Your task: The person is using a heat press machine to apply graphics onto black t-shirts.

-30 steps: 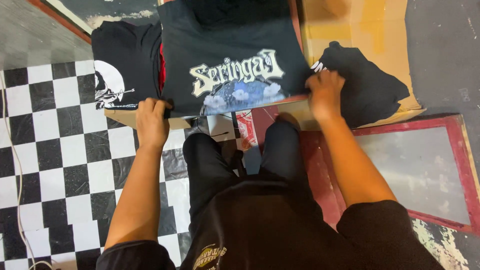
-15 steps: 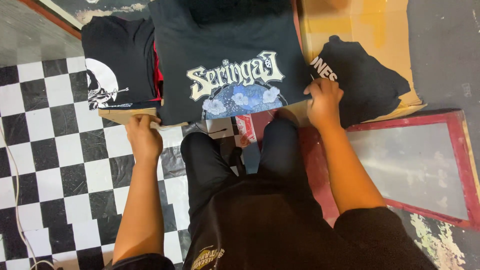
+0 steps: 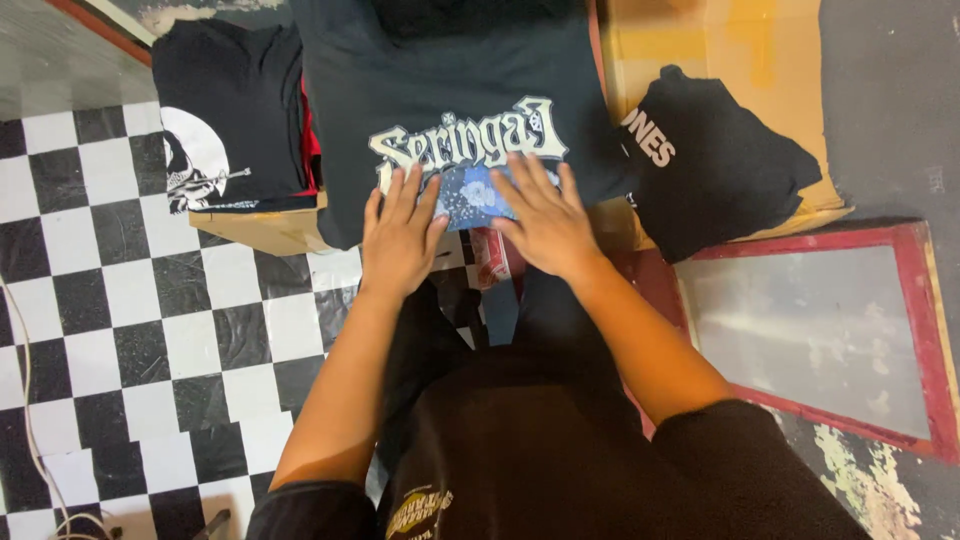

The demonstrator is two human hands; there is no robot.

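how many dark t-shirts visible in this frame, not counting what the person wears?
3. One with a white graphic at left, one with a pale and blue print in the middle under both hands, one bunched at right on the cardboard. More may lie beneath the stacks.

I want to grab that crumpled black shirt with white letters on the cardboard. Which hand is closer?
Right, probably. The right hand lies flat on the dark printed T-shirt nearer the crumpled black shirt; the left hand lies farther away.
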